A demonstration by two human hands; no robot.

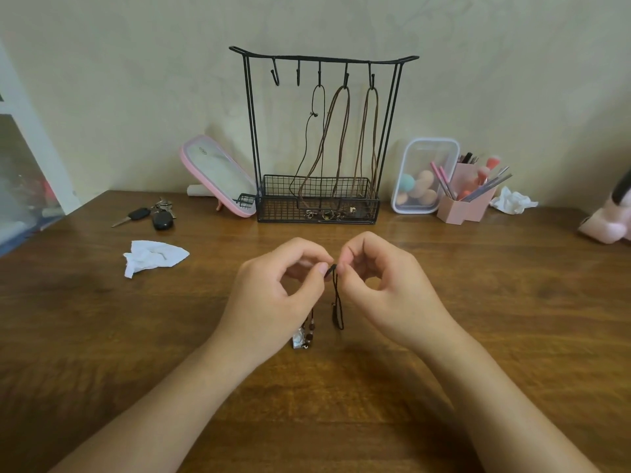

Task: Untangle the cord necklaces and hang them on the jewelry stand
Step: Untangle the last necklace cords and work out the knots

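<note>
A black wire jewelry stand (pixel 322 59) rises at the back of the wooden table (pixel 102 336), with a mesh basket at its base. Three cord necklaces (pixel 341 131) hang from its three right-hand hooks; the two left hooks are bare. Over the table's middle, my left hand (pixel 276 295) and my right hand (pixel 386 285) pinch the same black cord necklace (pixel 337 298) between thumb and fingertips, close together. A loop of that cord dangles between the hands. Its beads and clear pendant (pixel 302 336) hang below my left palm.
Car keys (pixel 153 216) and a crumpled tissue (pixel 153 259) lie on the left. A pink mirror (pixel 218 175) leans beside the stand. A clear sponge box (pixel 423 175), a pink brush holder (pixel 467 196) and another tissue (pixel 514 199) sit on the right, with a pink toy (pixel 607 227) at the edge.
</note>
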